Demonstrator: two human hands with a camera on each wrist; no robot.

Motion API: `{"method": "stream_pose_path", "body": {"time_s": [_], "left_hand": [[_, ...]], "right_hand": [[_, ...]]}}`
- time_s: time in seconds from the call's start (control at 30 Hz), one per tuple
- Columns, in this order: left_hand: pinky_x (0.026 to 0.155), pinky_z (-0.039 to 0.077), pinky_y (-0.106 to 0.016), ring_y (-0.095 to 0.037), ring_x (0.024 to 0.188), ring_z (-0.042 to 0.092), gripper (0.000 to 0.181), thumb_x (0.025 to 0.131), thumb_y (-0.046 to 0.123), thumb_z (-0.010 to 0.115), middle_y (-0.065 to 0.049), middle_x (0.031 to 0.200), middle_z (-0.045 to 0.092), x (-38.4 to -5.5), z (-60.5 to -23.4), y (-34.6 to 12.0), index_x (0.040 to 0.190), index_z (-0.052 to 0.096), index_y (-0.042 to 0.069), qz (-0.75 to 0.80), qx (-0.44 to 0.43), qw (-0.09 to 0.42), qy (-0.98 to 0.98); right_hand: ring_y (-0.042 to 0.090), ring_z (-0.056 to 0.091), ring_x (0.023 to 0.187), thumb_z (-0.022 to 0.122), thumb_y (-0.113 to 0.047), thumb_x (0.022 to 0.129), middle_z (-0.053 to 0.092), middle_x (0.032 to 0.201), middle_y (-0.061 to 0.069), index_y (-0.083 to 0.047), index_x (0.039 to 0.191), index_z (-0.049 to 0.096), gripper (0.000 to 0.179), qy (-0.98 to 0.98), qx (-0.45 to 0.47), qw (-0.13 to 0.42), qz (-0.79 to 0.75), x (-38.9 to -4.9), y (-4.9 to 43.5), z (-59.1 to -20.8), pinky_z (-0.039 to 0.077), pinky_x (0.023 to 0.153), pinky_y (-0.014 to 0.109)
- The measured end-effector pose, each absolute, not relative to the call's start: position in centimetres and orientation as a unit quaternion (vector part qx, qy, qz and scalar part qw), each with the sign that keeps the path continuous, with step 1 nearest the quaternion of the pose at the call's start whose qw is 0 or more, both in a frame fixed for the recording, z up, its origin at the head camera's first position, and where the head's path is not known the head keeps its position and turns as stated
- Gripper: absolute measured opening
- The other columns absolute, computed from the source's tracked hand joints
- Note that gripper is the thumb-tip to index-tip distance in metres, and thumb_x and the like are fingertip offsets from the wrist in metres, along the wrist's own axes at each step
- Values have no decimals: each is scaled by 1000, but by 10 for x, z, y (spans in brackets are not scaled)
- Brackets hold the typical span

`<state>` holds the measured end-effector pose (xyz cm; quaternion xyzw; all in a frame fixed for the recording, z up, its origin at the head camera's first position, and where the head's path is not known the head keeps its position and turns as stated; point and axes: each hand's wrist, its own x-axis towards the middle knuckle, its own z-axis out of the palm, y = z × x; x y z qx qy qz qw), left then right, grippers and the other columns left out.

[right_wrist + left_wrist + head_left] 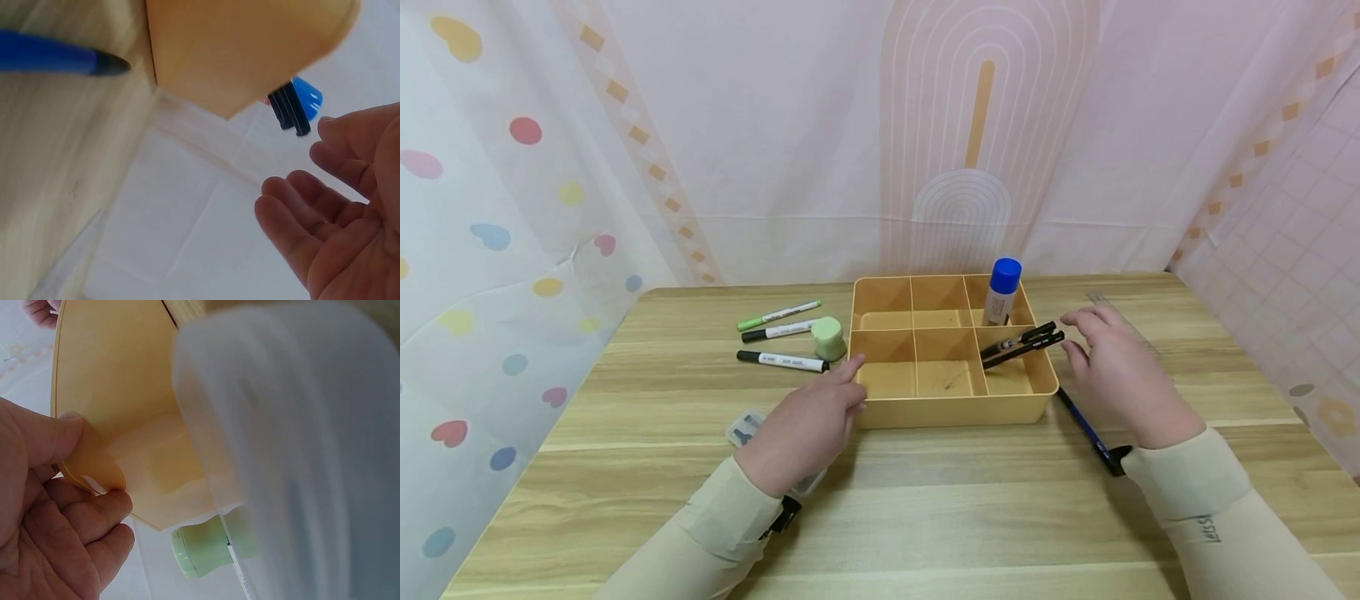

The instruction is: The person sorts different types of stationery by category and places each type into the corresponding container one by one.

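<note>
A yellow divided organizer box (955, 410) stands on the table. My left hand (808, 425) grips its left wall near the front corner; thumb and fingertips are on the box in the left wrist view. Two black pens (1028, 343) lean in the front right compartment, their capped ends sticking out over the right rim. Just right of those ends is my right hand (1116, 367), fingers loosely bent with nothing held. A gap separates it from the pens (290, 109) in the right wrist view. Behind them, a glue stick (1002, 292) with a blue cap stands in the back right compartment.
Left of the box lie two black-capped markers (786, 361), a green pen (778, 314) and a light green container (828, 339). A clear case (745, 427) is partly under the left hand. At right lie a blue pen (1086, 427) and a ruler (1120, 321).
</note>
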<state>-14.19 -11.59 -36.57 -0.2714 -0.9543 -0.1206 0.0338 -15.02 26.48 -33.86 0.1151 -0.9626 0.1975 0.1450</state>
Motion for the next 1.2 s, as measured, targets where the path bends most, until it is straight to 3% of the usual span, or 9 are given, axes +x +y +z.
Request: {"method": "stream_pose_path", "body": {"time_s": [0.23, 0.4, 0.7, 1.2], "left_hand": [[106, 57, -49, -34, 143, 56, 18, 107, 13, 59, -15, 161, 50, -142, -366, -116, 93, 71, 11, -123, -272, 34, -954], [107, 56, -49, -34, 144, 56, 18, 107, 13, 59, -15, 161, 50, -141, -365, -116, 95, 71, 10, -125, -269, 30, -955], [102, 59, -49, -35, 142, 57, 18, 106, 12, 59, -16, 161, 50, -141, -365, -116, 93, 71, 10, -124, -272, 34, -954], [103, 59, -49, -34, 143, 56, 19, 106, 13, 60, -16, 160, 51, -141, -366, -116, 90, 69, 11, -121, -275, 37, -953]], "right_hand": [[55, 54, 131, 59, -8, 104, 55, 142, 32, 8, 135, 59, 36, -970, 103, 125, 183, -150, 275, -331, 45, 109, 70], [56, 50, 136, 57, -13, 105, 50, 148, 34, 9, 138, 57, 39, -981, 83, 75, 162, -150, 281, -328, 41, 113, 71], [58, 52, 133, 55, -23, 107, 59, 140, 37, 11, 137, 57, 46, -992, 69, -19, 106, -150, 288, -324, 43, 110, 71], [59, 57, 127, 64, -31, 103, 65, 135, 34, 9, 137, 60, 53, -990, 62, -95, 87, -149, 291, -325, 49, 103, 71]]}}
